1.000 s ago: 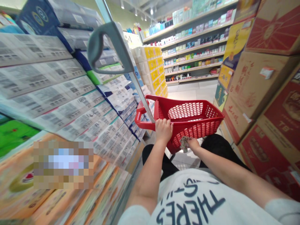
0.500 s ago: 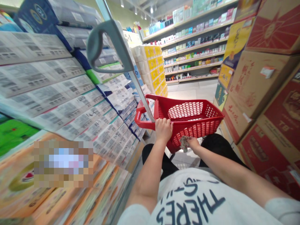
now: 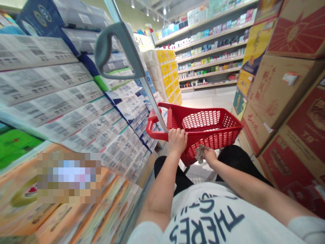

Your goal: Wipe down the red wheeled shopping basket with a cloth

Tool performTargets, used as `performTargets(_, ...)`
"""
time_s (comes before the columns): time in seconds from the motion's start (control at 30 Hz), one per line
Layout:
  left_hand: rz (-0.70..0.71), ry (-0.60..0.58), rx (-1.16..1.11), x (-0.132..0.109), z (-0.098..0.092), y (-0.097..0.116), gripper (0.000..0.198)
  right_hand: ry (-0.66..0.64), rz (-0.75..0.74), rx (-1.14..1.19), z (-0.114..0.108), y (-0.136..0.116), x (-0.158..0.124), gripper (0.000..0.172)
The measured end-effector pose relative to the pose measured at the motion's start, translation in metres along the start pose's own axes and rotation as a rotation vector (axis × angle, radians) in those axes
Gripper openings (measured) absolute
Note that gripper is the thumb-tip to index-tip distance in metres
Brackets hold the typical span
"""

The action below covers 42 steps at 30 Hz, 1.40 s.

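The left hand point(image 3: 177, 140), fingers clamped, holds the near rim of the red plastic mesh basket point(image 3: 215, 130) in the shop aisle. The right hand point(image 3: 210, 156) has its fingers closed on a crumpled patterned cloth point(image 3: 200, 153) pressed against the basket's near wall. Wiping looks to be the step in hand, and it calls for that bracing grip.

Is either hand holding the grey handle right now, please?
No, the left hand grips the red basket rim and the right hand holds a crumpled cloth, both below the grey handle.
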<state>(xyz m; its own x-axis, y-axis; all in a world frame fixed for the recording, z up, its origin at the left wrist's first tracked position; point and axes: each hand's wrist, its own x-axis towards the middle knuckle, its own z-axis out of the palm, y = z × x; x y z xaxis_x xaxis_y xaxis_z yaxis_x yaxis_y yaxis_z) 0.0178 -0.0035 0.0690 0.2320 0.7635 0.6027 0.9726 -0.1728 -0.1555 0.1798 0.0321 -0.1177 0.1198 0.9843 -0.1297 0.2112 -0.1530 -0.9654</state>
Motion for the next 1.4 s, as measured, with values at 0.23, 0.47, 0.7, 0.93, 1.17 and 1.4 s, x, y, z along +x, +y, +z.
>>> performTargets(0.23,-0.002,-0.004,-0.006,0.001,0.0,0.0,0.026,-0.009,0.012,-0.112,0.001,-0.014,-0.001,0.022)
performTargets(0.47,-0.008,-0.015,-0.006,0.001,-0.001,0.0,0.025,0.043,-0.024,-0.208,-0.004,-0.03,-0.007,0.026)
performTargets(0.7,-0.011,-0.021,-0.025,0.001,-0.003,0.001,0.025,0.023,-0.125,-0.247,0.0,-0.035,-0.011,0.024)
performTargets(0.93,-0.01,-0.018,-0.013,0.001,-0.003,0.001,0.026,-0.075,-0.029,-0.166,0.013,-0.05,-0.016,0.018)
performTargets(1.17,-0.001,-0.004,-0.018,0.0,-0.002,0.0,0.025,-0.04,-0.067,-0.172,0.006,-0.063,-0.022,0.02)
performTargets(1.4,0.0,-0.007,-0.02,0.0,-0.003,0.0,0.025,-0.011,-0.169,-0.197,0.01,-0.066,-0.025,0.02)
